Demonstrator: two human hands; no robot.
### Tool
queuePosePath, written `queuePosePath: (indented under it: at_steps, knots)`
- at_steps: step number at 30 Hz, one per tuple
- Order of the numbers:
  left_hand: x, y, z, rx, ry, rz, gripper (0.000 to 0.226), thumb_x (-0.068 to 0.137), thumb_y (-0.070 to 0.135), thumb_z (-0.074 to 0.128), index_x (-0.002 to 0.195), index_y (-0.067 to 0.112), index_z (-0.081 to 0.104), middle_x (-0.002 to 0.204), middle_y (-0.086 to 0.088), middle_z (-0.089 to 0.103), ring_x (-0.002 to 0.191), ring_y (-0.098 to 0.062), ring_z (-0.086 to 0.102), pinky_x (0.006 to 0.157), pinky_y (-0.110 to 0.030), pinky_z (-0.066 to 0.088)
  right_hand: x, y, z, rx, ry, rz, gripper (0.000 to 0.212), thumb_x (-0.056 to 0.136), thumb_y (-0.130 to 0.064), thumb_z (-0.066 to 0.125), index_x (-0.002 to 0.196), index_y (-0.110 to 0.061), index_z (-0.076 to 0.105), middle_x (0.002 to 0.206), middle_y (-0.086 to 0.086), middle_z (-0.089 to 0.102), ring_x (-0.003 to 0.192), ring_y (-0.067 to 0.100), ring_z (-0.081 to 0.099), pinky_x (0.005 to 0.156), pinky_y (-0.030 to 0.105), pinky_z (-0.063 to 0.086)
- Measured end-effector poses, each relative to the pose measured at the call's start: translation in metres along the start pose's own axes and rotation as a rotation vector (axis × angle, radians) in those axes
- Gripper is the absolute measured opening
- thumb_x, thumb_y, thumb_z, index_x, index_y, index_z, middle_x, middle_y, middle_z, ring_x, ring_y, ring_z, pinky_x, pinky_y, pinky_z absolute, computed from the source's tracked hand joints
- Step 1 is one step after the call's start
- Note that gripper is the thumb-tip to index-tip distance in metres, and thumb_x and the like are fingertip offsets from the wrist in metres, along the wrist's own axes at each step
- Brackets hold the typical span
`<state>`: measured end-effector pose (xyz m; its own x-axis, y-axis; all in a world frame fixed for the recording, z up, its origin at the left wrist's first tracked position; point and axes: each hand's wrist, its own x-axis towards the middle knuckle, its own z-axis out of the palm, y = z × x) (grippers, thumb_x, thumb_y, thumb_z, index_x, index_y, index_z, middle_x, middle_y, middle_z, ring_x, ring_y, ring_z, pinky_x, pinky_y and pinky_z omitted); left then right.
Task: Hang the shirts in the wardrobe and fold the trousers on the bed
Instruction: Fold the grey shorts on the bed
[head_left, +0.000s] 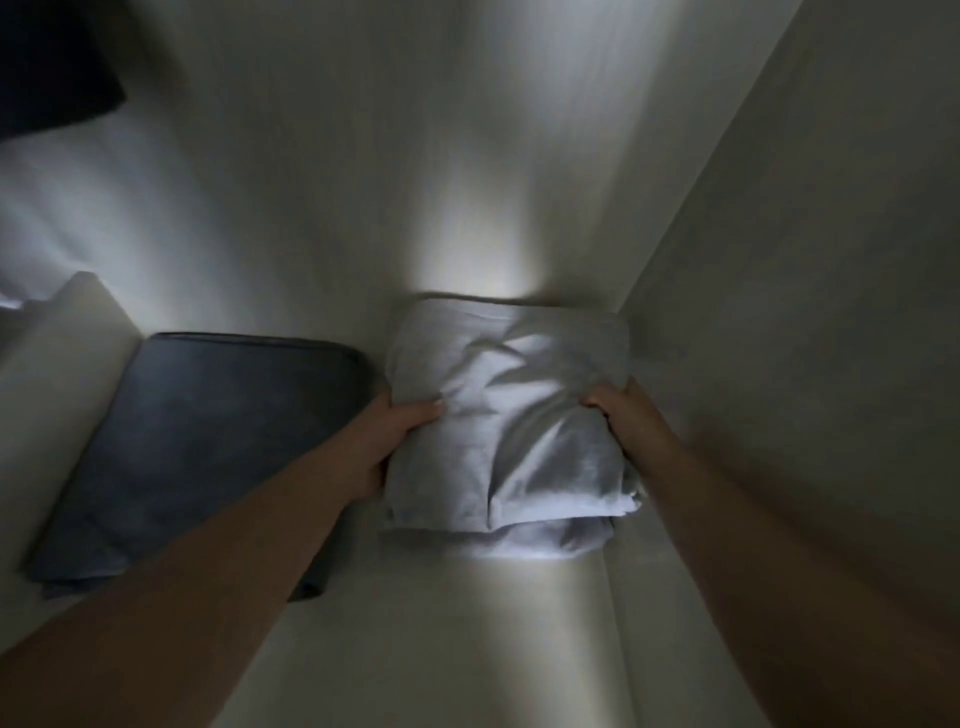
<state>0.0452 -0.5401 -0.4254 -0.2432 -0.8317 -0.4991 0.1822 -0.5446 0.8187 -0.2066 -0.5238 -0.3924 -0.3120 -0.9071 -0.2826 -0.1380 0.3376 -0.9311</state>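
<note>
Both forearms reach forward into a dim, pale wardrobe compartment. The left hand (400, 423) grips the left edge of a folded white garment (506, 415), thumb lying on top of the cloth and the other fingers hidden beneath it. The right hand (621, 410) grips the right edge of the same bundle, fingers curled over the fabric, tips buried in the folds. Whether the bundle is trousers or a shirt cannot be told.

The white garment sits on the shelf (467, 649) at its rear right corner, against the back panel and close to the right side wall (805, 312). It is creased on top, with layered edges showing at the front.

Count: one white folded garment; one dark blue-grey folded garment (197, 447) lying flat on the shelf just to the left, partly crossed by the left forearm; one dark item (47, 67) at the upper left, unidentifiable.
</note>
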Motion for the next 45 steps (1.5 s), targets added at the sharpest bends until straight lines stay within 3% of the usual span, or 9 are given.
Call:
queuePosePath:
  at_steps: [3, 6, 11, 20, 24, 27, 29, 36, 45]
  knots:
    - [0.037, -0.034, -0.002, 0.027, 0.129, -0.042, 0.058, 0.083, 0.012, 0.071, 0.135, 0.010, 0.047, 0.123, -0.014, 0.061, 0.103, -0.028, 0.062, 0.086, -0.040, 0.051, 0.028, 0.033, 0.006, -0.215, 0.051, 0.091, 0.041, 0.086, -0.007, 0.057, 0.126, -0.013, 0.053, 0.115, 0.010, 0.063, 0.098, 0.019, 0.064, 0.082, 0.025, 0.054]
    - [0.056, -0.073, -0.008, 0.060, 0.309, -0.098, 0.064, 0.085, 0.014, 0.071, 0.141, 0.009, 0.040, 0.132, -0.016, 0.055, 0.109, -0.032, 0.058, 0.087, -0.041, 0.050, 0.040, 0.060, 0.010, -0.443, 0.069, 0.144, 0.070, 0.090, -0.014, 0.057, 0.151, -0.015, 0.022, 0.151, 0.011, 0.034, 0.134, 0.029, 0.038, 0.110, 0.039, 0.033]
    - [0.040, -0.106, -0.028, 0.325, 0.358, 0.005, 0.073, 0.081, 0.034, 0.073, 0.143, 0.012, 0.040, 0.137, -0.010, 0.053, 0.120, -0.026, 0.054, 0.103, -0.040, 0.044, 0.016, 0.091, 0.017, -0.913, -0.021, 0.096, 0.088, 0.087, -0.039, 0.061, 0.152, -0.026, 0.004, 0.138, 0.017, 0.043, 0.121, 0.033, 0.049, 0.096, 0.035, 0.041]
    - [0.018, -0.107, -0.028, 0.566, 0.392, 0.148, 0.073, 0.078, 0.008, 0.076, 0.141, 0.004, 0.039, 0.139, -0.016, 0.050, 0.126, -0.027, 0.049, 0.099, -0.028, 0.038, 0.001, 0.091, 0.017, -1.344, -0.054, -0.004, 0.062, 0.097, -0.012, 0.034, 0.151, -0.031, 0.010, 0.147, 0.018, 0.019, 0.118, 0.035, 0.050, 0.096, 0.040, 0.043]
    - [0.001, -0.101, -0.023, 0.506, 0.393, 0.137, 0.074, 0.078, 0.006, 0.076, 0.142, 0.004, 0.038, 0.137, -0.014, 0.051, 0.123, -0.025, 0.051, 0.102, -0.034, 0.042, -0.009, 0.078, 0.021, -1.261, -0.038, -0.004, 0.068, 0.090, -0.014, 0.050, 0.149, -0.028, 0.020, 0.154, 0.013, 0.010, 0.133, 0.034, 0.033, 0.104, 0.038, 0.035]
    - [-0.017, -0.087, -0.023, 0.469, 0.445, 0.179, 0.064, 0.078, 0.002, 0.075, 0.135, 0.003, 0.046, 0.122, -0.006, 0.056, 0.108, -0.015, 0.053, 0.078, -0.013, 0.045, -0.022, 0.060, 0.022, -1.147, -0.071, -0.088, 0.068, 0.090, -0.021, 0.055, 0.149, -0.027, 0.022, 0.158, 0.006, 0.006, 0.141, 0.026, 0.022, 0.107, 0.034, 0.032]
    - [-0.029, -0.076, -0.022, 0.453, 0.471, 0.198, 0.054, 0.079, 0.002, 0.073, 0.129, 0.002, 0.052, 0.115, -0.003, 0.057, 0.102, -0.013, 0.052, 0.076, -0.013, 0.039, -0.033, 0.048, 0.023, -1.041, -0.115, -0.110, 0.066, 0.090, -0.026, 0.057, 0.149, -0.026, 0.025, 0.159, 0.005, 0.009, 0.142, 0.022, 0.021, 0.108, 0.030, 0.029]
    - [-0.113, -0.032, -0.018, 0.193, 0.391, 0.201, 0.018, 0.087, 0.003, 0.065, 0.103, 0.011, 0.062, 0.093, -0.006, 0.067, 0.087, -0.019, 0.061, 0.080, -0.032, 0.049, -0.118, -0.003, 0.044, -0.416, -0.156, -0.144, 0.043, 0.090, -0.019, 0.061, 0.131, -0.022, 0.050, 0.134, 0.004, 0.049, 0.103, 0.008, 0.052, 0.084, 0.024, 0.043]
    - [-0.252, 0.002, -0.021, -0.042, 0.375, 0.297, 0.016, 0.091, 0.006, 0.060, 0.089, 0.022, 0.060, 0.086, 0.002, 0.064, 0.076, -0.009, 0.060, 0.071, -0.022, 0.048, -0.243, -0.070, 0.058, 0.059, -0.219, -0.113, 0.018, 0.092, -0.013, 0.056, 0.100, -0.027, 0.062, 0.097, -0.002, 0.068, 0.094, 0.015, 0.067, 0.081, 0.030, 0.054]
